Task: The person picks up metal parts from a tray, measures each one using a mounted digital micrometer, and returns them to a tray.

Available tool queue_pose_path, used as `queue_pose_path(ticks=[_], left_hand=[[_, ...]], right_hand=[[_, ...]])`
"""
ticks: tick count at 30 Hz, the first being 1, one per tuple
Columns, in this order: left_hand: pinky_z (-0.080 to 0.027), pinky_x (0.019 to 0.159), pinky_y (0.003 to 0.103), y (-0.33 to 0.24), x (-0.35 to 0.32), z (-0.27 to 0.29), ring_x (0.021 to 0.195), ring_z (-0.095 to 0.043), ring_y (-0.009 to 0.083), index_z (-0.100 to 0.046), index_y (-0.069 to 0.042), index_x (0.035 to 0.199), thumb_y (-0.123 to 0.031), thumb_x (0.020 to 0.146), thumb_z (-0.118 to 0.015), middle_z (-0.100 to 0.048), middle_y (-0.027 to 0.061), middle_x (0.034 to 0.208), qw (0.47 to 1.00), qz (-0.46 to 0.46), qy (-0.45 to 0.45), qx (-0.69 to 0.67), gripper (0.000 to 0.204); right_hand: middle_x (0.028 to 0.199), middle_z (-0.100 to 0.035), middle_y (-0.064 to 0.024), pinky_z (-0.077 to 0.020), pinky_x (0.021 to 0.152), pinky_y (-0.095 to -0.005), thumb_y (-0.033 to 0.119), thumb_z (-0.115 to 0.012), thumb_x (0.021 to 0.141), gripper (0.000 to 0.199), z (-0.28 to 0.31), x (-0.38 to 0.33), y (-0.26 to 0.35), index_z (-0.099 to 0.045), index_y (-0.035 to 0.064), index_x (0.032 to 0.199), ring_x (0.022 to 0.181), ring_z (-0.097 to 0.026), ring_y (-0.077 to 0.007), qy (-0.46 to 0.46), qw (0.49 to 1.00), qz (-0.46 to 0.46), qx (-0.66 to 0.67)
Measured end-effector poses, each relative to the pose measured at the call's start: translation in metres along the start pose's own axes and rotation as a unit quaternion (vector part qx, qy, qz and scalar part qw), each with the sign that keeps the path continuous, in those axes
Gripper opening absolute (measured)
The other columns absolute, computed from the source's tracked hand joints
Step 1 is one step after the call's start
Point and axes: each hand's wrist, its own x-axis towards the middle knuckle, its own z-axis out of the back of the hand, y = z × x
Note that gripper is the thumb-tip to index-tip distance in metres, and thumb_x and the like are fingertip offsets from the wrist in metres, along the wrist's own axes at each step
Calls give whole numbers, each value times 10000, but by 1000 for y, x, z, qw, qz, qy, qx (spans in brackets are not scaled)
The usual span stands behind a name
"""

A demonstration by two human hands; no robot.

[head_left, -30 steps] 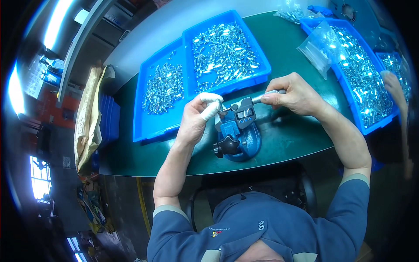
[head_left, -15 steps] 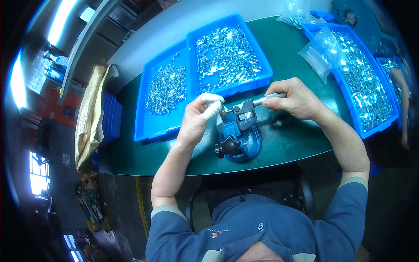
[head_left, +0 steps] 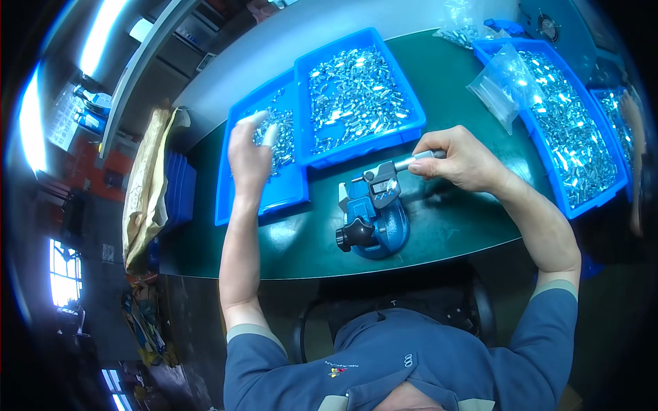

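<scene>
Filling the middle, the green table [head_left: 445,229] carries a blue tray [head_left: 284,196] of metal parts [head_left: 284,145]; over it is the left hand [head_left: 249,156], whether gripping anything I cannot tell; right hand [head_left: 460,159] fingers pinch the clamped micrometer [head_left: 378,179], its display [head_left: 385,186] bearing small dark digits

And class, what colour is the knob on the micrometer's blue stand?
The knob is black, best seen in the head view.

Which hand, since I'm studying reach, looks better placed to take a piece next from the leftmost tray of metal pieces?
Probably the left hand: it is open over that tray, near the metal pieces, while the right hand grips the micrometer's end.
</scene>
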Motion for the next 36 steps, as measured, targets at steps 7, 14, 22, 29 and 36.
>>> queue_pose_path(ticks=[7,14,22,29,36], left_hand=[[-496,898,429,-8,24,-68,1000,-638,332,-741,-91,988,-142,771,-774,-697,138,984,965,-125,219,68,226],[-499,867,436,-9,28,-84,978,-630,329,-720,-87,914,-150,767,-770,-688,120,956,941,-139,297,90,167],[-537,870,288,-43,-6,-30,948,-675,149,-648,-6,1026,7,859,-732,-696,71,986,941,70,195,-266,188],[-529,894,301,-55,-44,-13,953,-670,143,-673,-36,1007,14,848,-738,-696,58,998,813,190,201,-512,179],[-557,844,344,-54,-50,-18,933,-690,213,-611,-40,1087,-25,862,-707,-708,157,1030,707,190,253,-632,246]], right_hand=[[726,-664,-44,-460,615,-269,304,-732,908,313,-2,0,-6,-718,-8,908,678,-590,-100,-5,1000,6,9],[765,-688,-64,-500,664,-256,224,-727,899,258,-2,-1,-2,-713,-30,945,724,-643,-107,6,1000,-10,21],[761,-686,-62,-498,663,-252,225,-728,898,255,0,-1,-1,-708,-26,936,718,-635,-102,6,1000,-11,17],[710,-647,-31,-449,609,-258,287,-731,910,298,-2,1,-5,-711,-11,903,670,-568,-83,-4,1000,-5,8],[716,-645,-24,-443,613,-248,275,-740,905,287,-3,1,-4,-709,-11,910,676,-564,-76,3,1000,-13,18]])
